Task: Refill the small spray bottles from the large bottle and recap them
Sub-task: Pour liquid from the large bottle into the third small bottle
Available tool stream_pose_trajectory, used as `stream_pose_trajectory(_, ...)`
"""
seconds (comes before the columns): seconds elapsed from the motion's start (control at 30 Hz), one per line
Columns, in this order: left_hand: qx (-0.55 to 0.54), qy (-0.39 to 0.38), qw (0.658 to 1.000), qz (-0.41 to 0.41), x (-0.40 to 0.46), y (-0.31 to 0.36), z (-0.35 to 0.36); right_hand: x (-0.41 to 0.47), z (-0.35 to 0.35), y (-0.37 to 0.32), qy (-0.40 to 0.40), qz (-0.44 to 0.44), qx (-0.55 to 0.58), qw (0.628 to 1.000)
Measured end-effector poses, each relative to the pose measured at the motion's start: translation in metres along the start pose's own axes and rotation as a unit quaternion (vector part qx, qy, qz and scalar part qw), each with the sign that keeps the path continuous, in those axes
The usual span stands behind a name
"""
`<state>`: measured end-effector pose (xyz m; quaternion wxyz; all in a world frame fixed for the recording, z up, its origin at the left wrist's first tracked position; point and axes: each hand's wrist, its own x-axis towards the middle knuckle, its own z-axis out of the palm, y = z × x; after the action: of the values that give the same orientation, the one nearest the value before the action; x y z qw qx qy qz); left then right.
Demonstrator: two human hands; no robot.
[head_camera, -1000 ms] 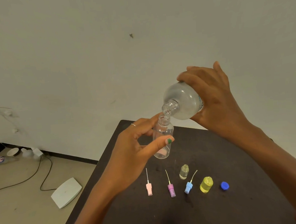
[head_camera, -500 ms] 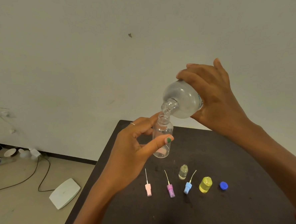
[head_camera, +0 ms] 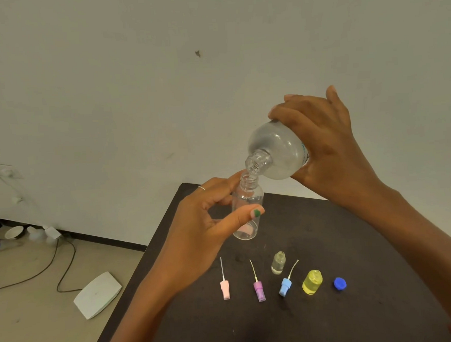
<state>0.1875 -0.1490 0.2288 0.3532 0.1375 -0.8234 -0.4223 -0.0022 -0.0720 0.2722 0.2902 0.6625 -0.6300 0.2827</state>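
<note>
— While I watch the feed, the table (head_camera: 329, 243) fills the lower frame; my right hand (head_camera: 331, 151) grips the big bottle (head_camera: 278, 151), tipped mouth-down onto the small bottle (head_camera: 248, 209).

— And your left?

— My left hand (head_camera: 204, 225) pinches the small bottle between thumb and fingers, lifted above the table; below lie a yellow vial (head_camera: 312, 282), a clear vial (head_camera: 278, 262), pink (head_camera: 225, 289), purple (head_camera: 259, 294) and blue (head_camera: 284, 286) sprayers, and a blue cap (head_camera: 340, 283).

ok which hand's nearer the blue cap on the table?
Right, narrowly. The right hand tips the big bottle above the blue cap; the left hand holds the small bottle further left.
</note>
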Motion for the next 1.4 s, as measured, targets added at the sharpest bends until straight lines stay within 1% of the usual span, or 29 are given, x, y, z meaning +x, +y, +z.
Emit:
stream_pose_trajectory(0.43, 0.019, 0.004, 1.0, 0.0, 0.0006, -0.0049, -0.0009, 0.0015, 0.0003, 0.0004, 0.005, -0.009, -0.001, 1.0)
stream_pose_trajectory(0.73, 0.007, -0.006, 1.0, 0.009, 0.0006, -0.002, -0.0018, 0.0017, -0.0013, 0.0, 0.004, -0.009, -0.001, 1.0)
stream_pose_trajectory(1.0, 0.011, 0.007, 1.0, 0.013, 0.0015, -0.001, -0.0019, 0.0018, -0.0018, 0.0, 0.006, -0.011, -0.003, 1.0)
stream_pose_trajectory(1.4, 0.007, 0.007, 1.0, 0.001, 0.0003, -0.0015, -0.0013, 0.0022, -0.0029, -0.0002, 0.004, -0.014, -0.006, 1.0)
